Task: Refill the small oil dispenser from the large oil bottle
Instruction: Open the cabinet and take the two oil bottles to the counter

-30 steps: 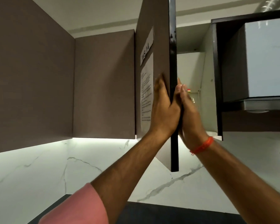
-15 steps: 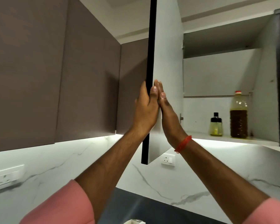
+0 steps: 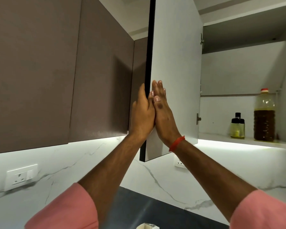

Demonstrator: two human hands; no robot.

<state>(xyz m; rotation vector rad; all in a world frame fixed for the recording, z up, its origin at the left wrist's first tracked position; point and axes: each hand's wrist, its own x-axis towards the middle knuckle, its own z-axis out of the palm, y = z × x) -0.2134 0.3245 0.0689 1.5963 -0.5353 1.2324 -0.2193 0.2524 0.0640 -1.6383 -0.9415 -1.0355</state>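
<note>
White laminate, the inner face of the door, now fills the upper middle of the frame; half a second ago it stood narrower, and the door has swung wider to the left, baring more of the cupboard at right. Both hands have stayed on it. The left hand lies flat on the brown outer face with its thumb hooked over the black edge, a grip on the door; the right hand presses flat on the white face, fingers straight, a red band at its wrist.

On the lower shelf, right of frame, stand two containers just beside each other. The dispenser is squat clear glass with a black top and a low layer of pale yellow oil. The bottle is tall ribbed plastic with a red cap, dark amber oil filling its lower two thirds.

Veined white marble backs the wall; a dark tabletop lies at bottom centre.
</note>
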